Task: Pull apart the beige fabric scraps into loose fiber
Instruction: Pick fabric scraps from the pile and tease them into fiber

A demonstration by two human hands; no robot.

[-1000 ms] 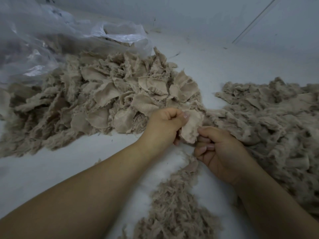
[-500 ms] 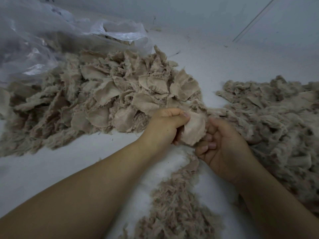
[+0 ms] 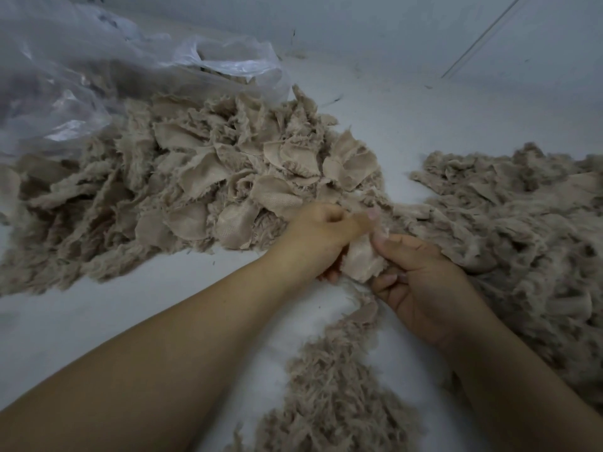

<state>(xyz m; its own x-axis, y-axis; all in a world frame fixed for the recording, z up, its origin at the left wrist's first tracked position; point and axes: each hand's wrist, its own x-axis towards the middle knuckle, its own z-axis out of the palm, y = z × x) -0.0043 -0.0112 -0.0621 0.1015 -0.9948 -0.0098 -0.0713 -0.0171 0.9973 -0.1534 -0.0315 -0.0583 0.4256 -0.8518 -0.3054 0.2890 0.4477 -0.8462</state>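
A: What's in the hands?

B: One beige scrap (image 3: 363, 259) — woven cloth, roughly square, frayed edges, slightly creased. It sits between both hands, just above the white surface (image 3: 130, 308).

A: Grip?

B: Left hand (image 3: 321, 234) has its fingers curled round the scrap's left edge, thumb on top. Right hand (image 3: 421, 282) pinches the right edge, thumb pressed on the cloth and the fingers curled in under it. Both are closed on the same piece.

A: Rest of the stock?

B: Big pile of scraps (image 3: 182, 190) to the left and behind the left hand — flat, petal-like pieces of the same weave, overlapping, fuzzy at every edge. The lower left part of it looks more shaggy than flat.

A: And the pulled stuff?

B: Loose fiber (image 3: 329, 396) lies in a strip between the forearms, running from below the scrap down to the bottom edge. Short wispy threads, matted, no weave left. A second heap (image 3: 509, 223) spreads on the right, touching the right hand's back — mixed, clumpy, some cloth bits among the fluff.

A: Anything else?

B: Clear plastic bag (image 3: 98, 73) top left, crinkled and glossy, its edge lying over the back of the scrap pile.
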